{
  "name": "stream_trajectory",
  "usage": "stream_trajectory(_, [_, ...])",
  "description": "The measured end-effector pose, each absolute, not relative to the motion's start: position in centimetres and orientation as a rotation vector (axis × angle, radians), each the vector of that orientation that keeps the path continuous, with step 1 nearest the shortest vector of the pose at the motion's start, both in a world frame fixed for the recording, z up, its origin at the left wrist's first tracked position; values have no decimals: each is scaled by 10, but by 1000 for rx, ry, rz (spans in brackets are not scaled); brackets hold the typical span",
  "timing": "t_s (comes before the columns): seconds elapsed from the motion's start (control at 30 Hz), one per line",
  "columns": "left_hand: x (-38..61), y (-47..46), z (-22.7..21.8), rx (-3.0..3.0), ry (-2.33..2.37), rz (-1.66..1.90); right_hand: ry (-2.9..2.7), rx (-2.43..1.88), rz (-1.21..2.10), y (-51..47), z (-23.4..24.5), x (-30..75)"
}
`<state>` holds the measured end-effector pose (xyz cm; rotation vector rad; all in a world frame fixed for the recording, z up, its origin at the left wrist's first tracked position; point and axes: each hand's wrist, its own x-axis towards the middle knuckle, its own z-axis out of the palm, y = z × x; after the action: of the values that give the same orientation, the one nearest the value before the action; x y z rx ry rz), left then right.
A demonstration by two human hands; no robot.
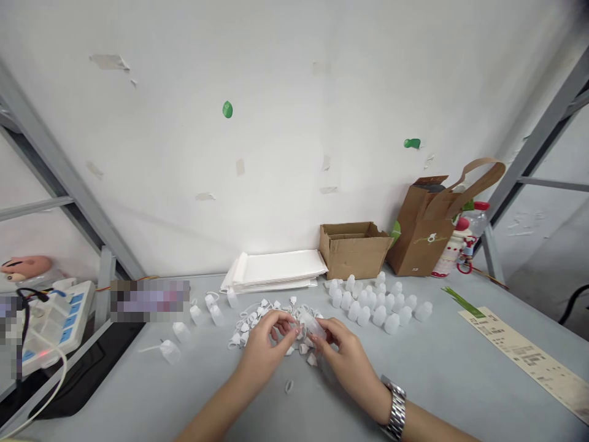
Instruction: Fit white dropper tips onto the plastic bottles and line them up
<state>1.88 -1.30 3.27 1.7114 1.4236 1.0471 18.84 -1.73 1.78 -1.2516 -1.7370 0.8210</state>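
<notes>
My left hand (265, 341) and my right hand (346, 356) meet over the grey table (437, 380), fingers pinched. Between them is a small translucent plastic bottle (311, 323), gripped by my right hand's fingers. My left hand's fingertips pinch a small white piece (294, 331) right at the bottle; which hand bears its weight I cannot tell. Under and behind the hands lies a pile of small white caps with loops (264, 314). A metal watch (394, 410) is on my right wrist.
Several upright white bottles (377, 302) stand to the right, several capped ones (202, 316) lie to the left. A stack of white envelopes (276, 270), an open cardboard box (354, 248) and a brown paper bag (426, 230) line the wall. A printed paper strip (529, 356) lies at right, a power strip (50, 322) at left.
</notes>
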Motion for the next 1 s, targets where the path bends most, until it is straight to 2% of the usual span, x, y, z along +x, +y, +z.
stream_trajectory(0.13, [9,-18,32,1954,1220,444,-1708,-1267,742,-13,17,192])
stream_trajectory(0.23, [8,-21,26,2025,1215,364,-1702,-1258,733,-13,17,192])
stream_trajectory(0.47, [10,-15,22,2028,1360,499,-1700,-1245,785,-18,20,190])
stream_trajectory(0.6, [11,-10,26,1969,1452,708,-1687,-1212,818,-20,23,191])
stream_trajectory(0.8, [12,-7,39,1314,1382,1255,-1736,-1176,894,-23,23,188])
stream_trajectory(1.0, [19,-12,40,864,1100,1344,-1859,-1174,1089,-33,26,181])
